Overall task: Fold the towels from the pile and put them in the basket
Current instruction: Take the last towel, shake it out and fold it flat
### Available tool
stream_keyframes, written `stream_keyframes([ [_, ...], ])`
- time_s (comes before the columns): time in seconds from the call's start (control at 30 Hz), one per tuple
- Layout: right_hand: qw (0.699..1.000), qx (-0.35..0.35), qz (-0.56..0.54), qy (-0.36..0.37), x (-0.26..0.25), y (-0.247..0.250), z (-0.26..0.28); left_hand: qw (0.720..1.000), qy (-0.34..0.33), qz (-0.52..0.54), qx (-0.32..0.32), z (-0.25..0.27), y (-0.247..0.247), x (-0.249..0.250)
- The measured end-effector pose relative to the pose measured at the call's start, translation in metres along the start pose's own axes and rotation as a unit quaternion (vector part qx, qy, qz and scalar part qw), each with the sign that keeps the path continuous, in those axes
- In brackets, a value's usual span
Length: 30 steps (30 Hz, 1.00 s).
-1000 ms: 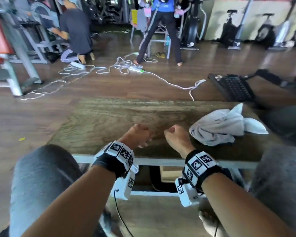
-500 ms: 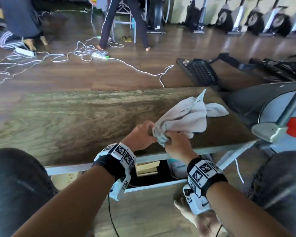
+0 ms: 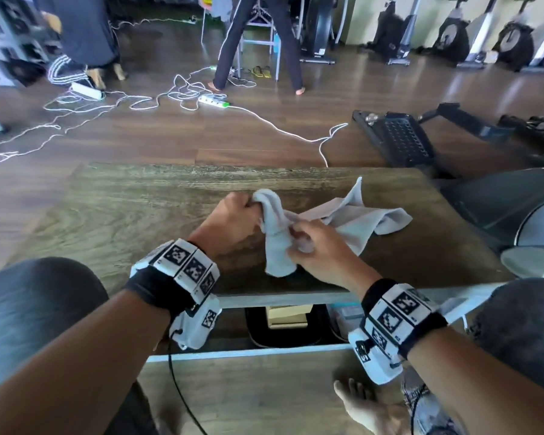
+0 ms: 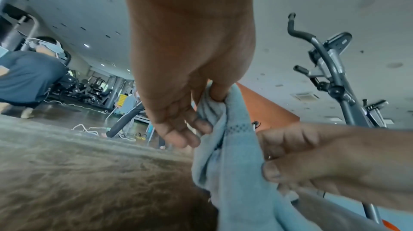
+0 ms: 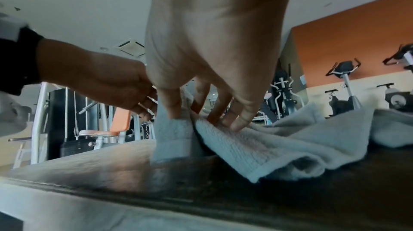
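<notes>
Gripping one bunched end of the pale grey terry towel (image 3: 343,221), the left hand (image 3: 230,221) is curling its fingers (image 4: 178,128) and thumb tightly around the cloth, lifting that end above the dark wood-grain tabletop (image 3: 123,221). Just beside it, the right hand (image 3: 318,249) is pinching a hanging fold between thumb (image 5: 170,104) and loosely spread fingers. The towel's remainder is lying crumpled on the table, trailing toward its right side.
</notes>
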State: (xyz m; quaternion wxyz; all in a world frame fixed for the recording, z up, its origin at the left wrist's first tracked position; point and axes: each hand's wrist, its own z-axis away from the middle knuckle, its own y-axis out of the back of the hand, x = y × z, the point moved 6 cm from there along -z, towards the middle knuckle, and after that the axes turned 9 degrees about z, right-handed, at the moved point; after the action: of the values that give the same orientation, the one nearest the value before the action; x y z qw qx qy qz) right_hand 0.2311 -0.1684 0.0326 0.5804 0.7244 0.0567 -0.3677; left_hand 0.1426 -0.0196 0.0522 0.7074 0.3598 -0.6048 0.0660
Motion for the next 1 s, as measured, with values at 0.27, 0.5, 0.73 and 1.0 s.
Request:
stream_keyframes([
  [0.27, 0.992, 0.087, -0.087, -0.029, -0.001, -0.007, -0.013, 1.000, 0.014, 0.003, 0.028, 0.009, 0.023, 0.000],
  [0.5, 0.976, 0.134, -0.162, -0.061, -0.005, 0.010, -0.013, 0.991, -0.017, -0.129, 0.006, 0.012, 0.027, -0.004],
  [0.73, 0.970, 0.083, -0.209, -0.088, -0.005, 0.002, -0.006, 0.971, -0.216, -0.105, -0.011, 0.029, 0.001, 0.017],
  [1.0, 0.992, 0.066, -0.109, -0.025, -0.014, -0.007, -0.003, 0.987, -0.098, -0.069, 0.109, 0.029, 0.021, 0.011],
])
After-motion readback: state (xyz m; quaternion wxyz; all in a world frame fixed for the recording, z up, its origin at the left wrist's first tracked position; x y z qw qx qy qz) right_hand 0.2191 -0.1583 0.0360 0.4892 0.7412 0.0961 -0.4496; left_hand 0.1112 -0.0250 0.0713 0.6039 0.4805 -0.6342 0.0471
